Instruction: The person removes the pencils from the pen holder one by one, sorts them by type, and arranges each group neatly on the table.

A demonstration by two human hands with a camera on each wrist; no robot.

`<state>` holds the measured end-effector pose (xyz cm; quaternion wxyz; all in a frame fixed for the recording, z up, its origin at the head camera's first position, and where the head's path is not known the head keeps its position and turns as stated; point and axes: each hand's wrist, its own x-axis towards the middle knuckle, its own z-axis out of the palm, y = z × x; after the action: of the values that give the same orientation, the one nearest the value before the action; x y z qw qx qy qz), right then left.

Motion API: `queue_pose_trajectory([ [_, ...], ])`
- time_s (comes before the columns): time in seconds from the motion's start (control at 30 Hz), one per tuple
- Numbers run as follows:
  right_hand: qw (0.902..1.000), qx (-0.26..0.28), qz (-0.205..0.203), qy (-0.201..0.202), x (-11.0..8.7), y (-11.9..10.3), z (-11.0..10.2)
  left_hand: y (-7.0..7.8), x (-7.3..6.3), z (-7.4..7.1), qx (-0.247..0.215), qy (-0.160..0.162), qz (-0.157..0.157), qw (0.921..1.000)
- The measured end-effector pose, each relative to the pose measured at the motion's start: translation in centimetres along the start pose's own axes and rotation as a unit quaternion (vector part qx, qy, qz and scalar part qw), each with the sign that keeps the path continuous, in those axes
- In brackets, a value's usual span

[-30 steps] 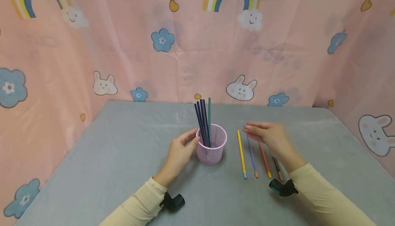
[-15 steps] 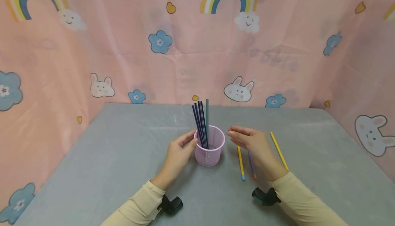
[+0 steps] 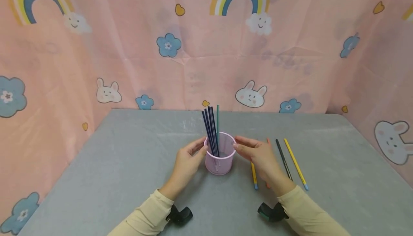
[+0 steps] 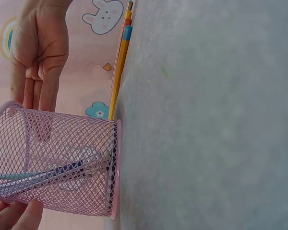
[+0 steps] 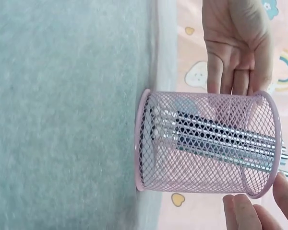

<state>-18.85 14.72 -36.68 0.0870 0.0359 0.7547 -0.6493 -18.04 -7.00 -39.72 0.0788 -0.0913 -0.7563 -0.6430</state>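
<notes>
A pink mesh pencil cup [image 3: 219, 167] stands upright on the grey table. It holds several dark blue pencils [image 3: 210, 128] and one green pencil [image 3: 218, 119], leaning toward its left side. My left hand [image 3: 186, 161] grips the cup's left side at the rim, thumb in front and fingers behind. On the opposite side, my right hand [image 3: 262, 159] holds the rim in the same way. Through the mesh in the right wrist view, the pencils' pale ends [image 5: 162, 127] rest at the bottom. The right hand's fingers [image 4: 32, 93] reach behind the cup in the left wrist view.
Right of the cup lie a yellow pencil with a blue end [image 3: 254, 178], an orange-red one [image 3: 269, 141], a black one [image 3: 282, 156] and another yellow one [image 3: 295, 162]. My right hand covers part of this row. A pink patterned curtain [image 3: 200, 60] hangs behind the table [image 3: 129, 178].
My right hand has moved left from above the row of loose pencils to the cup's rim, uncovering the black and rightmost yellow pencils. The left hand stays at the cup.
</notes>
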Motion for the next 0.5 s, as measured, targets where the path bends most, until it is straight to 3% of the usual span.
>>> queue_pose_trajectory([
  [0.27,0.9994,0.031,0.006,0.009,-0.09,0.1,0.37,0.12,-0.04,0.13,0.006,0.002,-0.003,1.0],
  [0.5,0.9999,0.014,-0.003,0.009,0.08,0.22,0.72,0.01,0.01,-0.12,0.013,0.001,-0.001,0.9999],
])
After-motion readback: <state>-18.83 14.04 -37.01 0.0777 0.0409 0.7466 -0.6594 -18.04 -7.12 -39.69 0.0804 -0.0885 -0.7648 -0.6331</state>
